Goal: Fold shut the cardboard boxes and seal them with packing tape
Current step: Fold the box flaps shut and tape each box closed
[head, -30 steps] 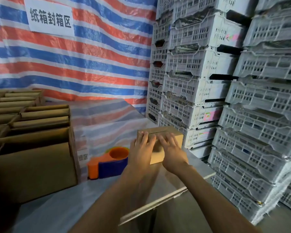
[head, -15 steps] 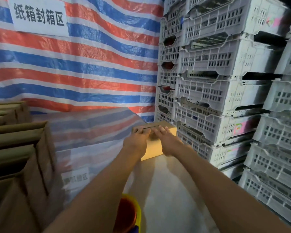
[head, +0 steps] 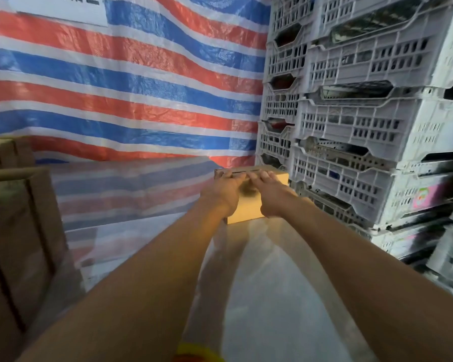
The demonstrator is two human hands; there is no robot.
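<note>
A small cardboard box [head: 249,202] sits at the far end of the table [head: 272,296], at about twelve o'clock from the wearer and just beside the stack of grey plastic crates [head: 351,126] at two o'clock. Both arms are stretched out to it. The left hand [head: 226,189] lies over the box's left half and the right hand [head: 270,194] over its right half, palms down, fingers loosely spread and draped flat over the top toward the far edge, not curled round anything; they press rather than clamp. Whether the thumbs hook the near face I cannot tell, as the wrists hide them. The box's long axis runs from nine to three o'clock, across the reach, and a dark seam along its top near the fingertips suggests the flaps are down but not yet taped, though blur makes this uncertain. The two hands are about equally near, side by side and nearly touching. At seven o'clock, at the bottom edge, a scrap of yellow and orange [head: 198,352] shows, probably the tape dispenser, well apart from the box and behind both hands. More open cardboard boxes [head: 19,218] stand at nine o'clock. Taping would likely need one hand to stay on the flaps while the other reaches back toward six or seven o'clock.
</note>
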